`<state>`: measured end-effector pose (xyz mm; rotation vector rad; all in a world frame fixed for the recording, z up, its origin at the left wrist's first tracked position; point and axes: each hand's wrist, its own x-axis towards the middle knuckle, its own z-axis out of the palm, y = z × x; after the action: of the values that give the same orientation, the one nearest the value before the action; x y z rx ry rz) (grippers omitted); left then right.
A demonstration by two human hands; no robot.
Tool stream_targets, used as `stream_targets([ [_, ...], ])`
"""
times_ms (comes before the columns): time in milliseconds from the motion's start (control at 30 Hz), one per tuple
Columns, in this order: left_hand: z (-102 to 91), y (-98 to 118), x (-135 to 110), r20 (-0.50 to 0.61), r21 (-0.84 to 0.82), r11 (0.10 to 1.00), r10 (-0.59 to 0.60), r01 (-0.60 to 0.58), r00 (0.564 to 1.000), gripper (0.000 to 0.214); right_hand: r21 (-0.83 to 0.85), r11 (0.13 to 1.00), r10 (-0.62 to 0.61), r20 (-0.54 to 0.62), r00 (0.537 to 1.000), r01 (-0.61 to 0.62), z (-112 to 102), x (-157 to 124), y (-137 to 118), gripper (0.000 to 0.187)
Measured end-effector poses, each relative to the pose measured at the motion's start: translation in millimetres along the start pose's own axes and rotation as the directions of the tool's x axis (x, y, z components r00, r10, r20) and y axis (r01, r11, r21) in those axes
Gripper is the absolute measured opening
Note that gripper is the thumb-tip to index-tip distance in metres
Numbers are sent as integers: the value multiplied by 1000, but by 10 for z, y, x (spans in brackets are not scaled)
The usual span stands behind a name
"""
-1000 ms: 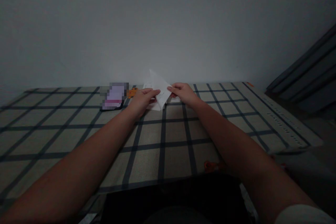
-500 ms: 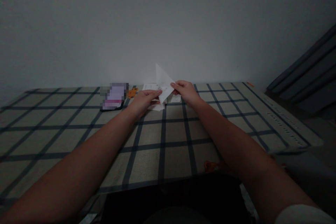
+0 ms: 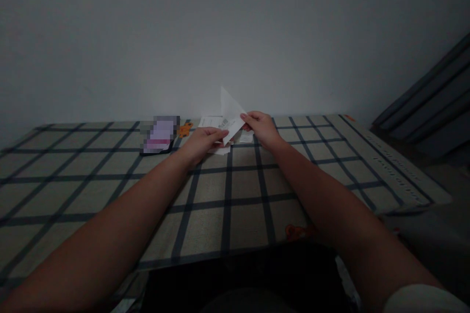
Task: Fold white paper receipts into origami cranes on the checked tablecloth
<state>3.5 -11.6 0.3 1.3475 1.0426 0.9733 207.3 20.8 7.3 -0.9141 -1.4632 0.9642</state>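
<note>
A folded sheet of white paper (image 3: 232, 112) is held above the far part of the table, one pointed corner standing up. My left hand (image 3: 203, 143) pinches its lower left side between thumb and fingers. On the right, my right hand (image 3: 261, 127) grips the opposite edge, thumb on top. Some dark print shows on the paper near my left thumb. Beneath and behind my hands lie more white papers (image 3: 210, 121), partly hidden. A small printed slip (image 3: 246, 137) rests below my right fingers.
A phone (image 3: 160, 135) with a blurred screen lies left of my hands, beside an orange bear figure (image 3: 185, 129). The checked tablecloth (image 3: 209, 195) reaches a grey wall (image 3: 235, 34) behind. Dark curtain-like folds (image 3: 429, 100) hang at the right.
The paper has tilted and shifted slightly right, and dark print now shows on it. Both hands keep their hold, my left thumb a little further right and lower.
</note>
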Motion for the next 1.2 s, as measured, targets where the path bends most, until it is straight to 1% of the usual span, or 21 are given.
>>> stream_targets([
  [133, -1, 19, -8, 28, 36, 999, -20, 19, 999, 29, 8, 1000, 1, -54, 999, -1, -19, 15, 5, 26],
  [233, -7, 29, -11, 26, 56, 998, -38, 36, 999, 28, 21, 1000, 4, -60, 998, -3, -26, 24, 18, 26],
  [333, -11, 27, -4, 48, 13, 998, -55, 54, 997, 24, 41, 999, 5, -75, 997, -2, -23, 29, 39, 27],
  [433, -9, 32, 2, 70, -44, 996, -71, 75, 995, 18, 22, 1000, 8, -81, 997, -6, -24, 40, 66, 28],
  [500, -6, 47, -5, 90, -50, 996, -73, 77, 993, 16, 13, 1000, 2, -83, 997, -1, -30, 54, 85, 27],
  [600, 1, 73, -32, 120, -40, 997, -57, 62, 991, 21, 23, 1000, -7, -99, 995, 10, -48, 76, 96, 27],
  [767, 12, 62, -42, 135, -42, 999, -22, 28, 991, 30, 10, 1000, -20, -102, 995, 21, -62, 65, 47, 26],
  [833, 12, 42, -21, 102, -51, 999, 21, -15, 995, 31, -4, 1000, -17, -68, 998, 17, -52, 47, 30, 26],
  [933, 3, 15, 18, -21, -45, 995, 87, -88, 996, 37, -49, 999, -4, 34, 999, 6, -27, 20, 22, 26],
  [1033, -16, -6, 42, -118, -9, 989, 146, -148, 982, 37, -91, 996, 18, 111, 994, -8, -5, -4, 18, 28],
  [1100, -29, -16, 44, -154, 23, 983, 182, -181, 971, 35, -70, 997, 33, 147, 989, -23, 4, -15, 13, 28],
  [1200, -43, -18, 32, -172, 43, 979, 204, -200, 964, 34, 44, 995, 76, 188, 979, -86, 14, -21, 4, 27],
])
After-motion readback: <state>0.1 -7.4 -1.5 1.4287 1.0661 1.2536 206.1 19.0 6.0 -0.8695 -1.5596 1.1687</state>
